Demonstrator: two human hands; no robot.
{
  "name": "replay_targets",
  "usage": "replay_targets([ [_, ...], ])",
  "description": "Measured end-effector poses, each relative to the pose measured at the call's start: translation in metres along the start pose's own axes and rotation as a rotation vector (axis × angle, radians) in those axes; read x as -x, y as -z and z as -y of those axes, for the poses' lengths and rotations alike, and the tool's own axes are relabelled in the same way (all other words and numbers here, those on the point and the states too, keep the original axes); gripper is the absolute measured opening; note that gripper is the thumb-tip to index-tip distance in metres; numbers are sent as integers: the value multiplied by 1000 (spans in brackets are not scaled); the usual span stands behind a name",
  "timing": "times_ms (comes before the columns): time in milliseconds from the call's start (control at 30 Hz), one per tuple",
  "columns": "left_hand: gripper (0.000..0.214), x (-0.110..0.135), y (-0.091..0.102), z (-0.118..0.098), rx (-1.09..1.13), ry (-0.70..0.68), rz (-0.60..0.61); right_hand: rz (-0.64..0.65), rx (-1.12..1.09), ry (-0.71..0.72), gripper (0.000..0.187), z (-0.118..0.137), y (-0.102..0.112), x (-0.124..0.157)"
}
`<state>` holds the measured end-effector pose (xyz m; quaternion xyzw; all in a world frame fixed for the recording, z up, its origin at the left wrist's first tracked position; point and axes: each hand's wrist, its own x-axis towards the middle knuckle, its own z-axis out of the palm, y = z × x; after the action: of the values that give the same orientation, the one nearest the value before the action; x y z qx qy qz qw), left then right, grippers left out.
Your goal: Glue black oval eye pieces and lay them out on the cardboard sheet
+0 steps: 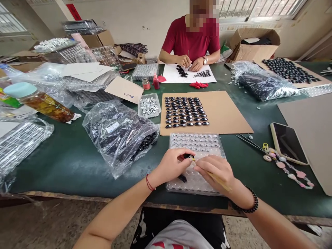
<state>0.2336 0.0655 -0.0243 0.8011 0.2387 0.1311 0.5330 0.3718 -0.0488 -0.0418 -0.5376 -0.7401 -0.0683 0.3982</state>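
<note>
My left hand (174,166) pinches a small glossy black piece (188,156) between thumb and fingers, above a clear plastic tray (178,185). A thin stick with a yellowish handle (216,180) is gripped in my right hand (216,169), its tip close to the black piece. Several small round clear-and-silver parts fill the far rows of the tray. Another black piece (183,177) lies on the tray under my left hand. Beyond the tray, a cardboard sheet (230,114) bears rows of black pieces (183,112).
A plastic bag of black pieces (116,128) lies left, near a small tub of silver parts (149,105). To the right are tweezers (250,142), a phone (289,142) and a beaded strap (290,174). Across the table, a person in a red shirt (176,41) handles black pieces on white paper.
</note>
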Motion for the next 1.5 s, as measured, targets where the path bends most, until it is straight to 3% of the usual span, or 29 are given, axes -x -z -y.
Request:
replay_targets([
  [100,20,1,-3,-1,-23,-29,-73,8,21,29,5,3,0,0],
  [167,19,1,-6,0,-2,-46,-87,5,-70,-57,7,2,1,-2],
  [333,18,3,-11,3,138,-46,-40,-38,-768,-687,27,-11,9,-9],
  [400,16,4,-11,3,138,-42,-60,-90,-911,-800,32,-15,10,-10],
  [467,16,4,-9,2,155,-27,-56,-90,-832,-803,32,-15,9,-9],
  [567,17,4,-7,0,245,23,48,45,-607,-730,16,-7,6,-8],
  [633,20,3,-8,0,344,45,84,102,-542,-690,16,-3,4,-8],
  [767,29,3,-12,4,542,91,83,135,-462,-613,16,-4,6,-10],
  [867,31,3,-6,3,547,114,139,132,-391,-589,12,-15,13,-13],
  [967,38,3,10,-3,282,82,159,87,-305,-660,15,-42,24,-20],
  [1067,25,3,27,-10,-124,-20,163,49,-95,-738,19,-91,31,-27],
  [1233,14,5,36,-9,-448,-105,306,51,220,-778,16,-169,20,-14],
  [1333,13,6,33,-8,-536,-123,373,62,290,-791,20,-187,11,-1],
  [1500,10,6,28,-10,-561,-153,436,78,367,-782,24,-186,6,4],
])
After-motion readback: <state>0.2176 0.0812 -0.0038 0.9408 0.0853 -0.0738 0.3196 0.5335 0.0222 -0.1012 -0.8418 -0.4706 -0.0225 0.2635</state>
